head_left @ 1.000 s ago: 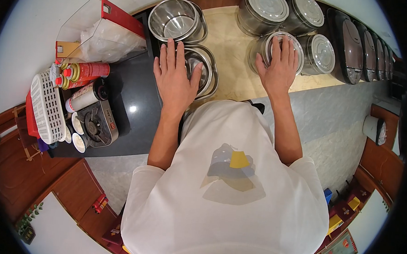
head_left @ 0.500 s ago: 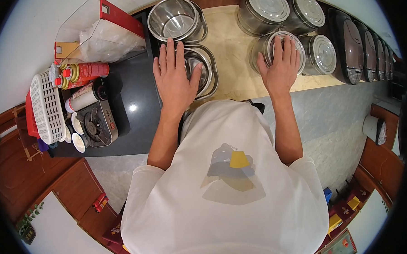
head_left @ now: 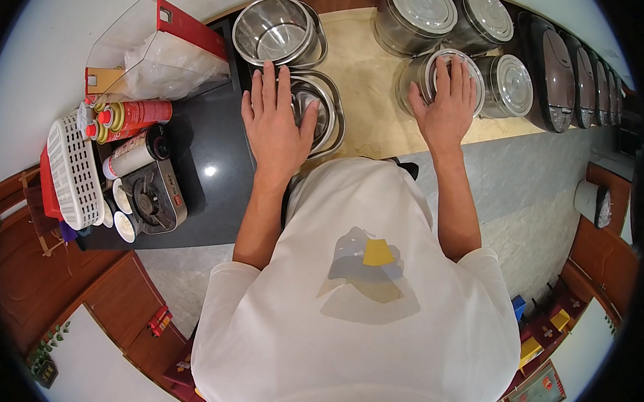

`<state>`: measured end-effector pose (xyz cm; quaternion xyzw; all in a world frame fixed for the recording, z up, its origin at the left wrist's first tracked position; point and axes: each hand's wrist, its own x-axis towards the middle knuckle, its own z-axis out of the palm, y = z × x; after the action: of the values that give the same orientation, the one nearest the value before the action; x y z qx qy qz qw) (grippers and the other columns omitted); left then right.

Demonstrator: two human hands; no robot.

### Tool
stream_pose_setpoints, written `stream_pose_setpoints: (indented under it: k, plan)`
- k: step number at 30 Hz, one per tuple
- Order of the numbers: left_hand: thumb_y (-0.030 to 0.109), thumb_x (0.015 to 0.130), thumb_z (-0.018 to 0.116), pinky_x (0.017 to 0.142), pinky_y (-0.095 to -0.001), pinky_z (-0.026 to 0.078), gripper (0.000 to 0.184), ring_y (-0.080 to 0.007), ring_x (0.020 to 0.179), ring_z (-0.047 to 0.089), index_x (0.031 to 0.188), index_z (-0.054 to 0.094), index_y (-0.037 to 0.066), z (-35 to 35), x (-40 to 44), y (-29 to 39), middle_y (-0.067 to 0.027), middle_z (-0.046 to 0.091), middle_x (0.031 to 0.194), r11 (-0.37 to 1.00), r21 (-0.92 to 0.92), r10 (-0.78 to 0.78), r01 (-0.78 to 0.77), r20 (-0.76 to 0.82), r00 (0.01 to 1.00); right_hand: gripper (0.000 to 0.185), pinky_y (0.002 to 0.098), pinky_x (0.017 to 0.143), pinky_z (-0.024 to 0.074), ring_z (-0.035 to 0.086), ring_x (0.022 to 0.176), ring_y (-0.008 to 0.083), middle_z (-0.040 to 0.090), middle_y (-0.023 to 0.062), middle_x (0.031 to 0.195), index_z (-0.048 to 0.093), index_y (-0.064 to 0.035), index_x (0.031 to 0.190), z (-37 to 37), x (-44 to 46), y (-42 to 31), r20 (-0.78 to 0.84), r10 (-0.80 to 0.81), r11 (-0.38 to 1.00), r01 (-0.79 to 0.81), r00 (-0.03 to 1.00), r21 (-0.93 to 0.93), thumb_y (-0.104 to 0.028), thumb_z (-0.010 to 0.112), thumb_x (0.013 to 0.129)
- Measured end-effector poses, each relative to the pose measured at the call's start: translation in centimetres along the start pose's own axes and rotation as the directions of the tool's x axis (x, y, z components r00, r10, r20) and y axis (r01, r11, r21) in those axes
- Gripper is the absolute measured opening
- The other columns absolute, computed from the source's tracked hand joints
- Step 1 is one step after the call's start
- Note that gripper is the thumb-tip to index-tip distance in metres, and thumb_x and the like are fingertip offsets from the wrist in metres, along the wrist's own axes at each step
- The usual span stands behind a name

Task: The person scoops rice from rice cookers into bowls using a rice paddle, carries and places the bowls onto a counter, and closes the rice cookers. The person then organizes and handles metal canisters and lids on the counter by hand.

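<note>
My left hand (head_left: 275,131), palm down with fingers stretched out, is over the left side of an open steel pot (head_left: 328,129) at the counter's front. Whether it touches the rim I cannot tell. Behind that stands another open steel pot (head_left: 275,32) with a handle at its right. My right hand (head_left: 444,109) lies flat, fingers spread, over the lid of a steel canister (head_left: 412,86); contact is not certain. Beside it is a smaller lidded canister (head_left: 512,87). Two more lidded canisters, a wide one (head_left: 424,11) and another (head_left: 488,18), stand behind.
Left, a dark countertop (head_left: 216,153) holds a portable gas stove (head_left: 157,197), gas cans (head_left: 135,114), a white basket (head_left: 75,172) and a clear bin of plastic bags (head_left: 163,57). Several dark appliances (head_left: 546,78) line the right. A bin (head_left: 591,202) stands on the floor.
</note>
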<state>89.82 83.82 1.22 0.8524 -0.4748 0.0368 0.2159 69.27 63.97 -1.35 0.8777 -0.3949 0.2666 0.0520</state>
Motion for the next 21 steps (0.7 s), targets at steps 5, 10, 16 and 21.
stream_pose_setpoints:
  k: [5,10,16,21]
  plan:
    - [0.037,0.095,0.067,0.118,-0.0550,0.026,0.068,-0.0385,0.147,0.036,0.150,0.046,0.004,-0.05,0.00,0.04,-0.0191,0.039,0.159,1.000,-0.007,-0.002,0.002,0.002,1.000,0.066,0.0520,0.115,0.0340,0.048,0.137,0.0371,0.053,0.0187,0.145,0.058,-0.0073,0.137,-0.07,0.03,0.06,-0.003,-0.002,1.000,0.002,1.000,-0.001,-0.035,0.078,0.080]
    - [0.037,0.095,0.067,0.119,-0.0547,0.025,0.068,-0.0384,0.147,0.035,0.150,0.046,0.004,0.00,-0.05,-0.01,-0.0187,0.038,0.160,1.000,-0.014,0.000,0.000,-0.001,1.000,0.066,0.0517,0.115,0.0346,0.048,0.136,0.0368,0.053,0.0185,0.145,0.058,-0.0072,0.136,0.03,0.07,0.42,-0.017,-0.008,1.000,0.009,1.000,0.005,-0.035,0.078,0.080]
    - [0.038,0.095,0.067,0.118,-0.0549,0.026,0.068,-0.0383,0.147,0.035,0.150,0.046,0.003,0.02,-0.07,-0.13,-0.0183,0.038,0.160,1.000,-0.014,0.005,-0.005,-0.003,1.000,0.066,0.0518,0.115,0.0345,0.048,0.137,0.0370,0.054,0.0189,0.144,0.058,-0.0071,0.136,-0.02,0.04,0.85,-0.013,-0.015,1.000,0.015,1.000,0.002,-0.035,0.078,0.080]
    - [0.038,0.095,0.067,0.118,-0.0547,0.026,0.068,-0.0384,0.147,0.036,0.150,0.046,0.003,0.06,-0.06,-0.11,-0.0180,0.038,0.160,1.000,-0.007,0.008,-0.008,-0.011,1.000,0.066,0.0522,0.115,0.0338,0.046,0.138,0.0375,0.052,0.0194,0.145,0.057,-0.0071,0.138,-0.47,0.15,0.78,0.011,-0.016,1.000,0.015,1.000,0.010,-0.035,0.077,0.082]
